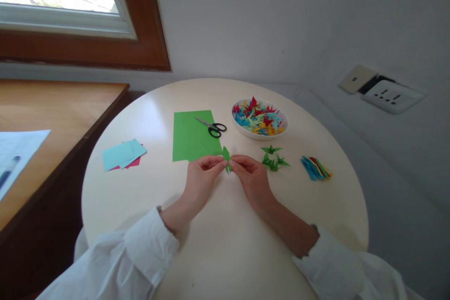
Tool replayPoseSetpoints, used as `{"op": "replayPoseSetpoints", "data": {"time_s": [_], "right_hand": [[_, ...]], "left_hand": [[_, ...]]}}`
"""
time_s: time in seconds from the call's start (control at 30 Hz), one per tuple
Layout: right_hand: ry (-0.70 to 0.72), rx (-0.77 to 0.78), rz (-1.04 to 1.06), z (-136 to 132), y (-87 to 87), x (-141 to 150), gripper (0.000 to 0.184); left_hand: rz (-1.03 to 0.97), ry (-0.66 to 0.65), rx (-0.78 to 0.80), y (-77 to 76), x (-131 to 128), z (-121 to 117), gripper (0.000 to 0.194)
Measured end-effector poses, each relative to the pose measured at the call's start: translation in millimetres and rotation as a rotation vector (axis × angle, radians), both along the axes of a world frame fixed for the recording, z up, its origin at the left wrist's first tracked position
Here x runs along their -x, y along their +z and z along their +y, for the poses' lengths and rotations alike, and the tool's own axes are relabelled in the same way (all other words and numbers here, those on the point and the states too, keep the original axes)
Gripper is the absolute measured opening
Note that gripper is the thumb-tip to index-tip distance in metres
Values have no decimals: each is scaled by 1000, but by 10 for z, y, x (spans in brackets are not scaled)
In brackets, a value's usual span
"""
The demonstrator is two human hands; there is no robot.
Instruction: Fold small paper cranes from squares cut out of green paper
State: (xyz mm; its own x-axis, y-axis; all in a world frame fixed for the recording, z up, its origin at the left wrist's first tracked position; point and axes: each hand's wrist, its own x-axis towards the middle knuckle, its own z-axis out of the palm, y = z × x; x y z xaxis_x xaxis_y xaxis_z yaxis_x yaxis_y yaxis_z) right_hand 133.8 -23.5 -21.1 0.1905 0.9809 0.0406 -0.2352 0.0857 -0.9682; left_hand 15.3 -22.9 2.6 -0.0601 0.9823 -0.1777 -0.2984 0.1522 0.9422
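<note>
Between my two hands, above the middle of the table, is a small green folded paper piece (226,153) with pointed ends. My left hand (204,176) pinches its left side between thumb and fingers. From the right, my right hand (252,180) pinches the other side in the same way. Fingertips hide part of the folds. Just right of my right hand lie several green paper cranes (274,164). Beyond my left hand is a green paper sheet (190,138), with black-handled scissors (213,127) resting across its right edge.
A white bowl (260,137) full of colourful folded cranes stands at the back right. On the right lies a pile of coloured paper strips (315,168). Light blue and pink paper squares (123,153) lie at the left of the round white table (225,253). A wooden desk (66,103) adjoins left.
</note>
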Motion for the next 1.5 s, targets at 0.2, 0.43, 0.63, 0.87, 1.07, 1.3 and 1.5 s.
{"op": "replayPoseSetpoints", "data": {"time_s": [0.2,0.43,0.63,0.87,1.07,1.3,1.5], "right_hand": [[34,-6,7,-2,-8,-16,8],[36,25,-30,1,18,-18,10],[40,75,-14,8,28,-11,11],[43,71,-22,-2,48,-13,11],[22,69,-3,8,30,-12,17],[6,73,-1,19,39,-13,28],[16,65,-34,21,53,-12,22]], "left_hand": [[-75,-34,11,8,13,-4,18],[-79,-44,8,22,10,4,20],[-83,-43,5,8,25,13,26],[-78,-70,-12,-4,32,18,28],[-97,-78,-12,1,30,21,28],[-149,-88,98,8,17,25,29],[-67,-134,53,-13,34,22,19]]}}
